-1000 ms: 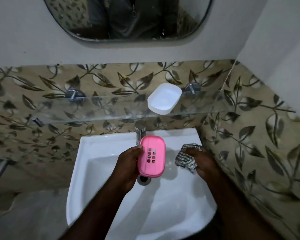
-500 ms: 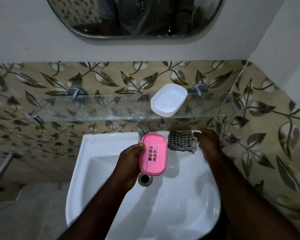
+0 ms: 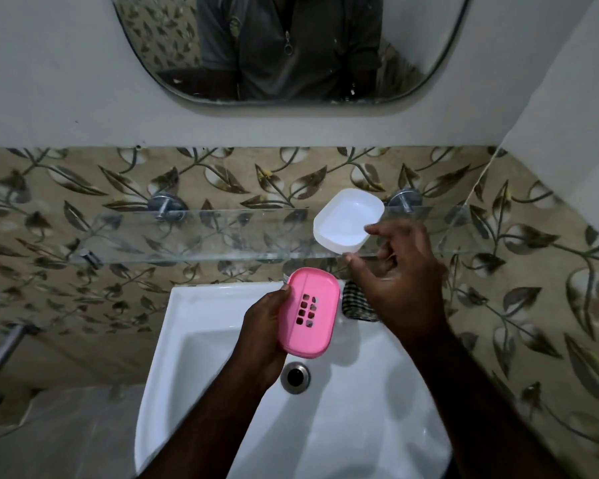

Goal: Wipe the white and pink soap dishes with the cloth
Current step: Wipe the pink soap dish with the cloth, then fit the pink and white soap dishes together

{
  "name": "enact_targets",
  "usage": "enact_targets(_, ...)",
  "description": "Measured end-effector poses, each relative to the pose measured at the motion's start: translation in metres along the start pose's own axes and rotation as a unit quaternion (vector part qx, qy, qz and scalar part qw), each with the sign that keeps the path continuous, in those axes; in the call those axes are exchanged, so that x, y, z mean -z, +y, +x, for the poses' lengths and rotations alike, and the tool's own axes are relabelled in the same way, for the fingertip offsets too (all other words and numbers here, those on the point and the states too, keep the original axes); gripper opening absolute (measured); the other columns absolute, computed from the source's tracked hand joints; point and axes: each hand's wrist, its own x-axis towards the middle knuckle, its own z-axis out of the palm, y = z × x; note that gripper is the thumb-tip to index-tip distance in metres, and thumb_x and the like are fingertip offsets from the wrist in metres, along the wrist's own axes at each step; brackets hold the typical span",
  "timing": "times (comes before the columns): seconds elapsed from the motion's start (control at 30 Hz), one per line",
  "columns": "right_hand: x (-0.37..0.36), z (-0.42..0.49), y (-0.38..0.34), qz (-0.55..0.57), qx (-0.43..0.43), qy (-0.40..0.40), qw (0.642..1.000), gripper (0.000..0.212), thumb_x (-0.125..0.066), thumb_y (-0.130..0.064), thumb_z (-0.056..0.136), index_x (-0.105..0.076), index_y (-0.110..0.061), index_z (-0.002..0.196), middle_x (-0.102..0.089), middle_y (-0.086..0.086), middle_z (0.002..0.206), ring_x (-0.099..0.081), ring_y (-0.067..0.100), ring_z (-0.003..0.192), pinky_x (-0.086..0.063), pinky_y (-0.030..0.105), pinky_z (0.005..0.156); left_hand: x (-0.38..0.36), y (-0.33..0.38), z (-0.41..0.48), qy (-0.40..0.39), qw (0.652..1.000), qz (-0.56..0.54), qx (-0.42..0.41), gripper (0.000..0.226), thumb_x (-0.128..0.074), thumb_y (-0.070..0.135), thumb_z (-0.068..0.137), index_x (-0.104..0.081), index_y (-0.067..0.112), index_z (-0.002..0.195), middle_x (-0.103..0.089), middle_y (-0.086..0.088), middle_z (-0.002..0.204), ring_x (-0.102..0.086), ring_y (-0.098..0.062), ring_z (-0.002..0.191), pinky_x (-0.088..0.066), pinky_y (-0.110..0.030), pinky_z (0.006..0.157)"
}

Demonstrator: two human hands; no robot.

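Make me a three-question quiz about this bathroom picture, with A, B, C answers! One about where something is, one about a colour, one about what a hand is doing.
1. Where is the white soap dish?
A. in the sink
B. on the glass shelf
C. on the floor

2. What colour is the dish in the left hand?
A. pink
B. green
C. blue

3. What is the right hand doing?
A. squeezing the cloth
B. turning the tap
C. reaching, open, toward the white dish

Answers:
1. B, it sits on the clear shelf under the mirror.
2. A, the pink soap dish is held over the sink.
3. C, its fingers are spread and empty; the checked cloth lies on the sink's back rim.
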Motion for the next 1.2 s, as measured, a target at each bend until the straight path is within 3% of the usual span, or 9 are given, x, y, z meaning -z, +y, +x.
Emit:
enact_targets(0.07, -0.005, 0.009, -0.003, -0.092, 0.035, -0.068, 0.993, 0.050, -0.082, -0.030, 0.070, -0.064, -0.018, 0.115, -0.048, 0.008, 0.129, -0.055, 0.017, 0.110, -0.048, 0.029, 0.092, 0.002, 0.002, 0.000, -0.011, 1.000, -0.026, 0.012, 0.038, -0.052, 0.023, 0.097, -0.059, -0.004, 0.124, -0.068, -0.025, 0.115, -0.067, -0.033, 0.092, -0.052, -0.046, 0.084)
enact_targets(0.17, -0.014, 0.014, -0.003, -0.195, 0.022, -0.131, 0.972, 0.053, -0.085, -0.025, 0.066, -0.066, -0.017, 0.115, -0.044, 0.014, 0.139, -0.044, 0.034, 0.125, -0.044, 0.049, 0.096, 0.006, 0.004, 0.000, -0.027, 0.998, -0.049, 0.025, 0.033, -0.052, 0.024, 0.097, -0.063, 0.001, 0.118, -0.073, -0.020, 0.105, -0.070, -0.029, 0.087, -0.056, -0.042, 0.079)
enact_targets(0.3, -0.016, 0.014, 0.000, -0.253, 0.013, -0.147, 0.956, 0.032, -0.079, -0.015, 0.070, -0.070, -0.017, 0.100, -0.052, 0.012, 0.134, -0.042, 0.034, 0.124, -0.039, 0.047, 0.092, 0.013, 0.007, -0.004, -0.045, 0.996, -0.071, 0.036, 0.029, -0.050, 0.024, 0.098, -0.065, 0.003, 0.112, -0.076, -0.016, 0.097, -0.074, -0.026, 0.081, -0.060, -0.037, 0.066)
enact_targets(0.5, 0.001, 0.004, -0.023, -0.179, 0.076, -0.124, 0.973, 0.028, -0.082, -0.008, 0.070, -0.072, -0.005, 0.097, -0.068, 0.015, 0.114, -0.056, 0.036, 0.116, -0.042, 0.051, 0.093, 0.021, 0.010, -0.015, -0.029, 0.995, -0.095, 0.025, 0.038, -0.050, 0.026, 0.098, -0.059, 0.000, 0.125, -0.067, -0.025, 0.120, -0.065, -0.035, 0.104, -0.048, -0.053, 0.098)
enact_targets(0.67, 0.031, -0.020, -0.061, 0.067, 0.006, -0.139, 0.988, 0.017, -0.070, -0.027, 0.078, -0.062, -0.031, 0.092, -0.068, -0.009, 0.080, -0.061, -0.006, 0.068, -0.043, 0.004, 0.059, 0.028, 0.012, -0.022, -0.025, 0.994, -0.103, -0.010, 0.043, -0.050, 0.025, 0.099, -0.054, -0.002, 0.131, -0.060, -0.029, 0.129, -0.058, -0.040, 0.113, -0.037, -0.068, 0.104)
enact_targets(0.73, 0.030, -0.029, -0.061, 0.227, -0.086, -0.173, 0.955, 0.019, -0.071, -0.026, 0.078, -0.064, -0.028, 0.096, -0.072, -0.008, 0.084, -0.065, -0.001, 0.069, -0.050, 0.011, 0.060, 0.029, 0.012, -0.026, -0.029, 0.994, -0.100, -0.023, 0.044, -0.050, 0.025, 0.099, -0.052, -0.004, 0.132, -0.057, -0.030, 0.132, -0.058, -0.038, 0.111, -0.038, -0.066, 0.105)
enact_targets(0.8, 0.019, -0.038, -0.053, 0.367, -0.210, -0.206, 0.882, 0.026, -0.074, -0.016, 0.076, -0.066, -0.017, 0.101, -0.074, 0.005, 0.090, -0.069, 0.017, 0.078, -0.057, 0.026, 0.065, 0.028, 0.011, -0.032, -0.039, 0.994, -0.095, -0.036, 0.047, -0.049, 0.025, 0.099, -0.047, -0.007, 0.133, -0.052, -0.034, 0.134, -0.056, -0.038, 0.111, -0.038, -0.061, 0.104)
enact_targets(0.93, -0.012, -0.052, -0.036, 0.442, -0.408, -0.173, 0.780, 0.048, -0.064, -0.023, 0.079, -0.057, 0.004, 0.118, -0.065, 0.023, 0.108, -0.062, 0.032, 0.095, -0.051, 0.048, 0.088, 0.028, 0.003, -0.043, -0.055, 0.993, -0.093, -0.052, 0.050, -0.051, 0.026, 0.096, -0.048, -0.009, 0.131, -0.058, -0.032, 0.127, -0.057, -0.038, 0.109, -0.046, -0.053, 0.096)
enact_targets(1.2, -0.054, -0.078, -0.046, 0.293, -0.400, -0.068, 0.866, 0.024, -0.045, -0.025, 0.103, -0.064, -0.012, 0.107, -0.070, 0.013, 0.108, -0.066, 0.033, 0.100, -0.050, 0.057, 0.095, 0.023, -0.009, -0.062, -0.072, 0.992, -0.071, -0.077, 0.043, -0.040, 0.031, 0.101, -0.056, 0.004, 0.132, -0.065, -0.022, 0.126, -0.062, -0.038, 0.116, -0.052, -0.051, 0.095)
